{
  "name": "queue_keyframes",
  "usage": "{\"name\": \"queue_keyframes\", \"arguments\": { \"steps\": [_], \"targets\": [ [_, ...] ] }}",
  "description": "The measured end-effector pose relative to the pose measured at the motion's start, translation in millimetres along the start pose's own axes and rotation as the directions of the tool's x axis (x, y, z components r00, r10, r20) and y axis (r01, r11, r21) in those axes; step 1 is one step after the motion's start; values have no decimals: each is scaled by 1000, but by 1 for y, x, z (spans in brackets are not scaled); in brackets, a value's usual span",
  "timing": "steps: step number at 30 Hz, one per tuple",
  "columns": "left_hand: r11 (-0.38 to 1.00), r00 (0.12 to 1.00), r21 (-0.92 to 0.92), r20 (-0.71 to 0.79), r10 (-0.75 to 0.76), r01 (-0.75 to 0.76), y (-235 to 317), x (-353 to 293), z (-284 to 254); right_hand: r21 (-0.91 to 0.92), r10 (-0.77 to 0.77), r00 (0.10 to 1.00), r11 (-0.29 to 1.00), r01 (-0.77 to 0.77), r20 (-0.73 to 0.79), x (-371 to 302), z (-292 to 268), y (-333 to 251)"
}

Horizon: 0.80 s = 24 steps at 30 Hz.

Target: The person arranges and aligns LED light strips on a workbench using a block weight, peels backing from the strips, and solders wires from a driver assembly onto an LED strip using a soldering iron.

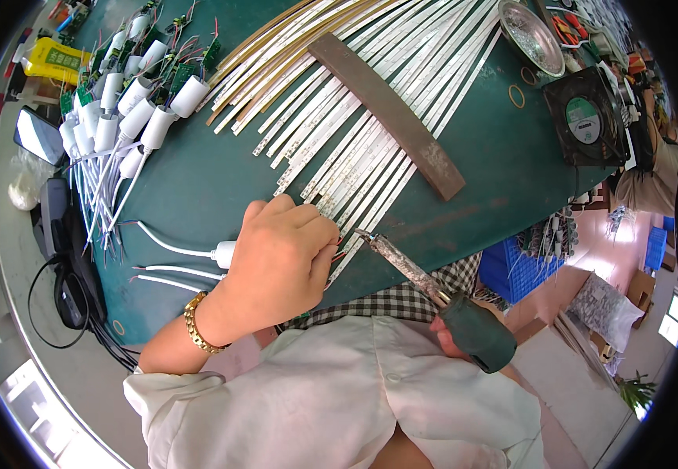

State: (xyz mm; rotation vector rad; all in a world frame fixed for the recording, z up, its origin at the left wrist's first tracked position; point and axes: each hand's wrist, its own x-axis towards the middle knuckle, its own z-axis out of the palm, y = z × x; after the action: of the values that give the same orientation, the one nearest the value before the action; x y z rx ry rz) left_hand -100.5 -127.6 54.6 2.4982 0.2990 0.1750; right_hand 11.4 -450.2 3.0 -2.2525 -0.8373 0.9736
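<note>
My left hand (280,252), with a gold watch band at the wrist, is closed over the near ends of the strips. Thin red wires (340,255) poke out at its pinched fingertips. Partly beneath that hand lies a white cable with a white cap (224,254). My right hand (446,338) grips the dark green handle of a soldering iron (408,268); the handle hides most of its fingers. The iron's tip is close to the strip ends, just right of my left fingertips. Many narrow white LED strips (366,148) fan out under a brown bar (390,117).
White-capped cables (137,117) with green circuit boards are heaped at left, near a yellow bottle (56,60) and a phone (39,135). A metal bowl (528,37), rubber bands (516,96) and a black fan (585,121) are at right. Below the table edge is a blue crate (515,270).
</note>
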Motion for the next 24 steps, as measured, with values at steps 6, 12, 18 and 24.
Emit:
{"name": "queue_keyframes", "arguments": {
  "steps": [6,12,18,24],
  "targets": [
    [1000,999,-4,35,11,-11,0,4,-1,-51,-483,876,875,482,-12,8,-10,12],
    [1000,999,-21,50,-16,17,0,5,-1,240,117,978,958,-156,171,5,-8,6],
    [1000,999,-28,36,2,-1,-1,5,0,-61,-214,970,973,222,112,4,-8,5],
    [999,1000,-33,15,-12,12,-1,2,0,-191,-311,948,929,318,65,9,-14,-11]
  ]
}}
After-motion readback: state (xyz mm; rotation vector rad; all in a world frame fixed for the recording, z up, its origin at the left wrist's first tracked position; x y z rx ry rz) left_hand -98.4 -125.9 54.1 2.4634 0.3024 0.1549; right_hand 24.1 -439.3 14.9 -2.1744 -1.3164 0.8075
